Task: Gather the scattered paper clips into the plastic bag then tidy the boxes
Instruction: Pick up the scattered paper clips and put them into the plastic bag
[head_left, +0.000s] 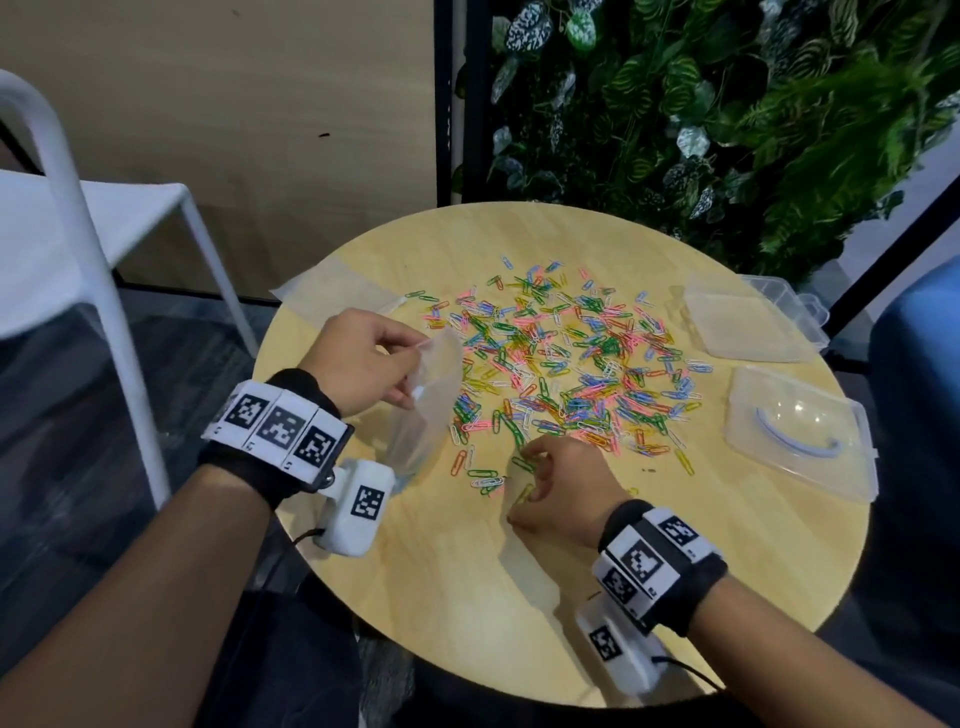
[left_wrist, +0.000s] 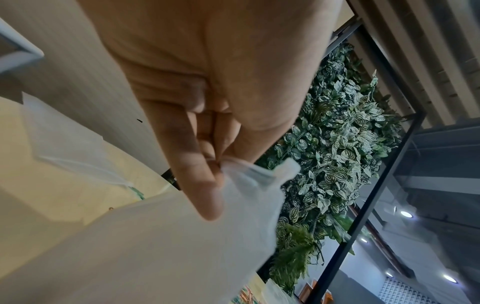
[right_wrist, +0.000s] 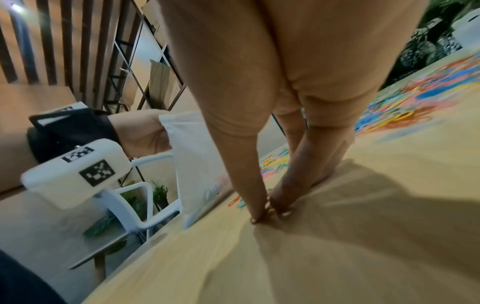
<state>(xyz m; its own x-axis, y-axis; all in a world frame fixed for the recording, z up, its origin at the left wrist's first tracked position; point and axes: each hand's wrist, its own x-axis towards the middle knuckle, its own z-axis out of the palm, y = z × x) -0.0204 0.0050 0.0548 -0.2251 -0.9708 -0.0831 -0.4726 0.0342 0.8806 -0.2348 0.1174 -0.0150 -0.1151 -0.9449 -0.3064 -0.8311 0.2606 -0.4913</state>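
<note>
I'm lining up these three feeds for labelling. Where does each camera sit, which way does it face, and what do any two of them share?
Head: worn on the head, looking forward and down at the round table, paper clips and boxes; both forearms show.
Left wrist: looks along the left hand, whose fingers pinch the plastic bag.
Right wrist: looks along the right hand at fingers on the tabletop.
Shared: the bag appears in all three.

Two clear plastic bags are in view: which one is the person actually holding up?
The plastic bag nearer the person, pinched at its rim by the left hand and hanging open beside the clips. The other bag lies flat and untouched on the table's far left edge.
</note>
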